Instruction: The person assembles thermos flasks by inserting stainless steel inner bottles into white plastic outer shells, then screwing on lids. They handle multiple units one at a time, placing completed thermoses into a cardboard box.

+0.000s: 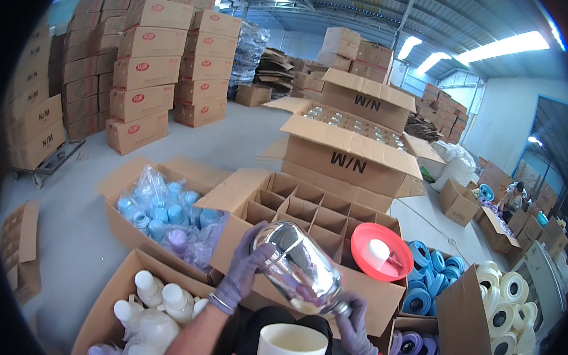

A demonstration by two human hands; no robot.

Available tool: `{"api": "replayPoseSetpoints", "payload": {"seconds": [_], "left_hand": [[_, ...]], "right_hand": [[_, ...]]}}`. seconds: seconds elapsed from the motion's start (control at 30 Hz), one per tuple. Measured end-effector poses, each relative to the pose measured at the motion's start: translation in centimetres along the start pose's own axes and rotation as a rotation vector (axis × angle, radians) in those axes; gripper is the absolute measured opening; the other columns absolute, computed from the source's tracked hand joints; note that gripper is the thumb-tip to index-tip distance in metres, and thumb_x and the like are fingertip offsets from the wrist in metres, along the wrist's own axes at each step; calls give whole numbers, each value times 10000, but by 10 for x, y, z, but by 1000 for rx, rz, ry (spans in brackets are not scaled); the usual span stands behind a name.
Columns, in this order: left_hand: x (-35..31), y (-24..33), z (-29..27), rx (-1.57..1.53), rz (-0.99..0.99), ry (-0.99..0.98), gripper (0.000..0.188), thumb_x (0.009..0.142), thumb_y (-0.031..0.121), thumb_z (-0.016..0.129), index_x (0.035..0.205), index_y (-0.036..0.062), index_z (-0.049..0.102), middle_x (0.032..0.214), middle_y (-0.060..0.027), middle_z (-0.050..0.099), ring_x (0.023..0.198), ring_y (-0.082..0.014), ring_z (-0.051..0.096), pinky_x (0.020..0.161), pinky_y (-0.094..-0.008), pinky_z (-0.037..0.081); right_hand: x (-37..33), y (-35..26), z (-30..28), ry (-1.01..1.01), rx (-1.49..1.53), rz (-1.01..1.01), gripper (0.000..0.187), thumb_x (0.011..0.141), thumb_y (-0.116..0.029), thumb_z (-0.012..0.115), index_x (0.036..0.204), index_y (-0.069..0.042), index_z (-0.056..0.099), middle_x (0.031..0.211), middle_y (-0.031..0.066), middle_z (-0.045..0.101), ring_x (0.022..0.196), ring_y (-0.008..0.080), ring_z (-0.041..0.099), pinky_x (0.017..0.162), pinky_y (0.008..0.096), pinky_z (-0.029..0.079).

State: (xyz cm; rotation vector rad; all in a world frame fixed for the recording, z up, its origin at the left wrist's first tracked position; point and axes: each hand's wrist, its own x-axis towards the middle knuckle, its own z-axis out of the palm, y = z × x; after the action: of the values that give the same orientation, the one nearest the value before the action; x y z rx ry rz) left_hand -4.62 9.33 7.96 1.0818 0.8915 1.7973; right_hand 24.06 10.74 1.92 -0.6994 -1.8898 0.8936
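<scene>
Tilted across the middle is a shiny silver vacuum flask liner [301, 266], held in both my gloved hands. My left hand [245, 263] wraps its broad rounded end at the upper left. Lower down, my right hand [353, 328] closes round the narrow neck. Just below the liner a cream plastic cylinder [291, 347], open at the top, stands between my legs. Behind the liner is a cardboard box with dividers [311, 205]. A red plastic bowl [364, 244] holding a white round piece [379, 249] rests on that box's right corner.
At left, one carton [105, 315] holds white bottle-shaped parts, another [122, 215] blue and purple ones. Blue rings [420, 254], purple rings [411, 344] and cream rings [513, 287] lie at right. An open box of liners [352, 132] stands ahead. Stacked cartons [146, 62] rise at far left.
</scene>
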Motion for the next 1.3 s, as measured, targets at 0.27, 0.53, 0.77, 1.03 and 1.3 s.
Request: {"api": "replayPoseSetpoints", "payload": {"seconds": [0.27,0.53,0.77,1.03,1.3], "left_hand": [[-100,33,-46,375,-188,-202,799,746,263,861,1389,20,454,1324,-111,533,1232,-186,511,1039,-330,445],[-271,-26,-109,936,-189,-54,491,884,146,703,1329,31,529,1317,-162,597,1228,-257,575,1021,-415,471],[-214,-22,-99,1003,-156,-388,632,860,222,737,1411,67,469,1401,-140,536,1269,-286,522,1082,-407,406],[-200,-41,-89,939,-125,-313,554,855,269,737,1330,81,523,1311,-140,573,1149,-286,569,1005,-407,446],[-188,-55,-70,905,-109,-271,483,849,316,736,1249,95,578,1221,-140,611,1029,-285,616,929,-408,487]], "right_hand": [[-156,-38,1,-159,54,192,537,831,-194,656,1305,22,525,1300,190,521,1212,323,529,1019,429,435],[-168,-39,55,-373,193,-145,935,826,-517,728,1463,32,319,1477,316,301,1355,470,366,1136,528,292],[-6,-87,58,-538,199,-284,945,713,-264,866,1467,-2,360,1368,194,495,1245,354,517,1049,418,423],[7,-109,61,-302,166,-224,797,733,-244,846,1399,-26,466,1238,162,571,1162,312,571,984,385,468],[0,-117,58,-4,43,-224,652,714,-238,846,1267,-13,585,1192,168,599,1060,307,632,917,379,513]]}}
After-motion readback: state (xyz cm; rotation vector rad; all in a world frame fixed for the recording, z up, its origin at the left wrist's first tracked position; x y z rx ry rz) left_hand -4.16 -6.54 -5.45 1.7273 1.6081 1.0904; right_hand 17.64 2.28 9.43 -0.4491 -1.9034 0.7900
